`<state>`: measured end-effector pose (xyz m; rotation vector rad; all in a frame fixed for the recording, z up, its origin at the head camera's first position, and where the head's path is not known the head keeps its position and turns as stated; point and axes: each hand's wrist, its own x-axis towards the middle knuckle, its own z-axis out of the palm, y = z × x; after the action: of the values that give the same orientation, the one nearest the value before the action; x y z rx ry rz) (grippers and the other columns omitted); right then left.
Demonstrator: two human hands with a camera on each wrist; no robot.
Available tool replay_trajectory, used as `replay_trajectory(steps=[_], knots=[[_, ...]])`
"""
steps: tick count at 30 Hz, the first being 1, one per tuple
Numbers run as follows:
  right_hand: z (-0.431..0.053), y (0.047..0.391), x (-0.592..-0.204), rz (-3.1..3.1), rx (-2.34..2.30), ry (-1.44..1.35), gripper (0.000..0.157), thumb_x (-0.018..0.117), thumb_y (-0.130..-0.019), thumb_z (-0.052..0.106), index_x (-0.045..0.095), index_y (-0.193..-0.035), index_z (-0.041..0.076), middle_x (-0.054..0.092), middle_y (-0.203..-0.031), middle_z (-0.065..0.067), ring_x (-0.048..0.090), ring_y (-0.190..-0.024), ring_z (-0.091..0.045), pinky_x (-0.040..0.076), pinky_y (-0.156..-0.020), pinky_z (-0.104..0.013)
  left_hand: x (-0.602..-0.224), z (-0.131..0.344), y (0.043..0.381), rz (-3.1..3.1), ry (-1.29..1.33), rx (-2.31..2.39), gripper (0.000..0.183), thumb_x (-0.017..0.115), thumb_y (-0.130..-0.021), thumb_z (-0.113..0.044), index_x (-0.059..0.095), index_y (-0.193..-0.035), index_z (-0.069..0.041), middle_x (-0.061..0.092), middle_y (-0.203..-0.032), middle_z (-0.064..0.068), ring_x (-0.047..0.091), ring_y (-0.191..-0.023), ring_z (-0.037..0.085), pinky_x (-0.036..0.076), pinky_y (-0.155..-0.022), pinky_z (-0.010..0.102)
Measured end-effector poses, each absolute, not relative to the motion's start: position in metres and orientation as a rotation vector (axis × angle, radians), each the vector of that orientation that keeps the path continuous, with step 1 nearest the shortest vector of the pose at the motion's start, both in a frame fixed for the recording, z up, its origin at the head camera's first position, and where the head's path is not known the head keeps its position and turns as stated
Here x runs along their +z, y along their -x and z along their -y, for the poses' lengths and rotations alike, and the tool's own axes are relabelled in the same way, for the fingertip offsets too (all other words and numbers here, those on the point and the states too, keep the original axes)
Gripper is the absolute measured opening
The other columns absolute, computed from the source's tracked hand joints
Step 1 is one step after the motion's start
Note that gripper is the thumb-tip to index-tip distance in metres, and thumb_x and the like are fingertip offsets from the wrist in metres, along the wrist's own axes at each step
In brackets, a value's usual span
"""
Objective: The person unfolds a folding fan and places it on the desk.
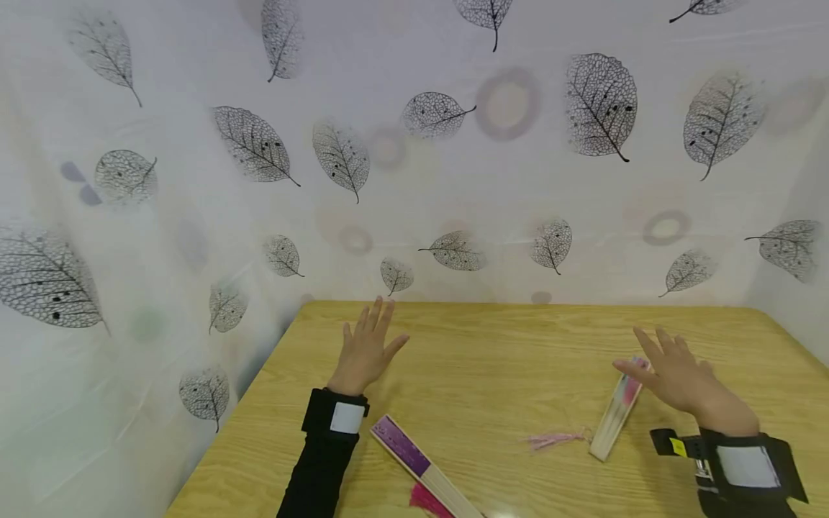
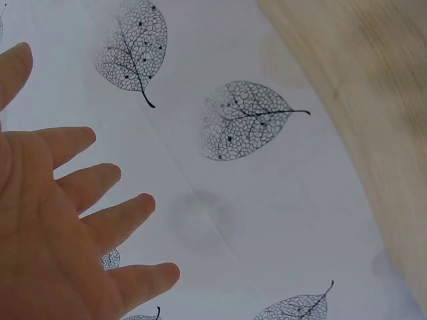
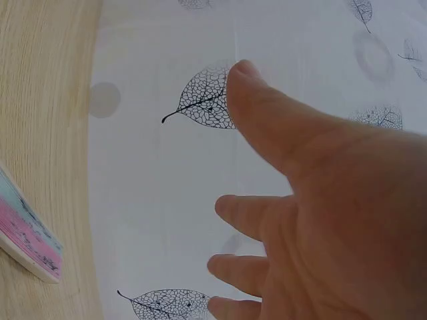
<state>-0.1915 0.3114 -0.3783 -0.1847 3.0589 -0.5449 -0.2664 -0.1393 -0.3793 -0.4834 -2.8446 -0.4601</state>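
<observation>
The head camera looks from above the near side of the table [image 1: 486,374], forward and down across it to the leaf-printed curtain [image 1: 414,187] beyond its far edge, farthest back of the three. The left-wrist camera sits close to the left hand [image 1: 363,356], facing past its fingers over the table's edge to the curtain. The right-wrist camera, equally close to the right hand [image 1: 689,381], faces likewise; it and the head view share the pink-patterned fan [image 1: 618,411] on the table.

Left fan [image 1: 424,467] nearer, right fan [image 1: 619,414] farther back, both on table [image 1: 492,360], curtain [image 1: 414,191] behind
</observation>
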Motion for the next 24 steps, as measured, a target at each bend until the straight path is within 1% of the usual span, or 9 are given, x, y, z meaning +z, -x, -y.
replay_trajectory(steps=[3, 6, 8, 9, 11, 13, 15, 19, 24], knots=[[-0.307, 0.193, -0.378, -3.041, -0.500, 0.213, 0.084, 0.035, -0.089, 0.055, 0.017, -0.136, -0.012, 0.022, -0.130, -0.047, 0.020, -0.113, -0.063, 0.023, -0.080, -0.078, -0.380, 0.139, 0.265, 2.848, 0.508, -0.460, 0.070, 0.034, -0.089, -0.054, 0.015, -0.144, -0.016, 0.011, -0.151, 0.011, 0.008, -0.134, 0.033, 0.007, -0.101, 0.069], [-0.304, 0.193, -0.375, -3.045, -0.466, 0.231, 0.081, 0.038, -0.088, 0.054, 0.030, -0.129, -0.016, 0.043, -0.119, -0.042, 0.040, -0.103, -0.056, 0.039, -0.076, -0.067, -0.380, 0.139, 0.264, 2.854, 0.530, -0.462, 0.070, 0.036, -0.088, -0.054, 0.017, -0.144, -0.016, 0.011, -0.151, 0.012, 0.011, -0.134, 0.034, 0.008, -0.100, 0.070], [-0.302, 0.193, -0.374, -3.051, -0.459, 0.217, 0.075, 0.040, -0.087, 0.054, 0.043, -0.120, -0.014, 0.056, -0.105, -0.034, 0.053, -0.090, -0.047, 0.046, -0.070, -0.058, -0.380, 0.138, 0.264, 2.861, 0.541, -0.461, 0.070, 0.037, -0.088, -0.054, 0.019, -0.144, -0.016, 0.011, -0.151, 0.013, 0.014, -0.133, 0.036, 0.010, -0.100, 0.070], [-0.301, 0.193, -0.374, -3.048, -0.461, 0.209, 0.069, 0.041, -0.087, 0.053, 0.052, -0.109, -0.012, 0.061, -0.091, -0.028, 0.056, -0.079, -0.040, 0.048, -0.065, -0.052, -0.380, 0.138, 0.264, 2.865, 0.545, -0.459, 0.070, 0.037, -0.088, -0.054, 0.020, -0.143, -0.015, 0.012, -0.151, 0.014, 0.017, -0.132, 0.037, 0.011, -0.100, 0.070], [-0.299, 0.193, -0.375, -3.017, -0.463, 0.167, 0.062, 0.042, -0.086, 0.055, 0.059, -0.085, -0.004, 0.059, -0.068, -0.012, 0.053, -0.061, -0.025, 0.046, -0.054, -0.040, -0.380, 0.137, 0.263, 2.877, 0.561, -0.451, 0.068, 0.039, -0.088, -0.053, 0.025, -0.142, -0.015, 0.017, -0.149, 0.016, 0.024, -0.129, 0.038, 0.016, -0.099, 0.069], [-0.297, 0.193, -0.378, -2.950, -0.486, 0.096, 0.060, 0.041, -0.083, 0.060, 0.057, -0.068, 0.005, 0.048, -0.054, 0.000, 0.043, -0.050, -0.015, 0.039, -0.047, -0.032, -0.380, 0.137, 0.263, 2.907, 0.594, -0.421, 0.065, 0.042, -0.087, -0.051, 0.032, -0.139, -0.012, 0.027, -0.145, 0.019, 0.034, -0.124, 0.037, 0.025, -0.099, 0.065], [-0.295, 0.194, -0.383, -2.871, -0.494, 0.026, 0.059, 0.039, -0.081, 0.064, 0.055, -0.061, 0.011, 0.036, -0.048, 0.005, 0.033, -0.045, -0.011, 0.032, -0.045, -0.026, -0.381, 0.137, 0.262, 2.960, 0.642, -0.401, 0.062, 0.044, -0.087, -0.048, 0.039, -0.135, -0.010, 0.039, -0.139, 0.019, 0.041, -0.120, 0.034, 0.032, -0.098, 0.057], [-0.292, 0.196, -0.394, -2.761, -0.482, -0.074, 0.065, 0.036, -0.079, 0.069, 0.059, -0.059, 0.012, 0.038, -0.043, 0.007, 0.035, -0.040, -0.007, 0.033, -0.043, -0.024, -0.382, 0.136, 0.259, 3.061, 0.752, -0.398, 0.056, 0.049, -0.087, -0.044, 0.046, -0.130, -0.008, 0.052, -0.128, 0.014, 0.046, -0.116, 0.029, 0.039, -0.097, 0.045], [-0.288, 0.198, -0.406, -2.750, -0.480, -0.098, 0.063, 0.040, -0.081, 0.063, 0.056, -0.048, 0.012, 0.039, -0.038, 0.008, 0.038, -0.036, -0.006, 0.032, -0.040, -0.021, -0.380, 0.133, 0.257, 3.069, 0.799, -0.426, 0.053, 0.051, -0.086, -0.041, 0.049, -0.127, -0.008, 0.056, -0.124, 0.014, 0.048, -0.113, 0.029, 0.041, -0.096, 0.043]])
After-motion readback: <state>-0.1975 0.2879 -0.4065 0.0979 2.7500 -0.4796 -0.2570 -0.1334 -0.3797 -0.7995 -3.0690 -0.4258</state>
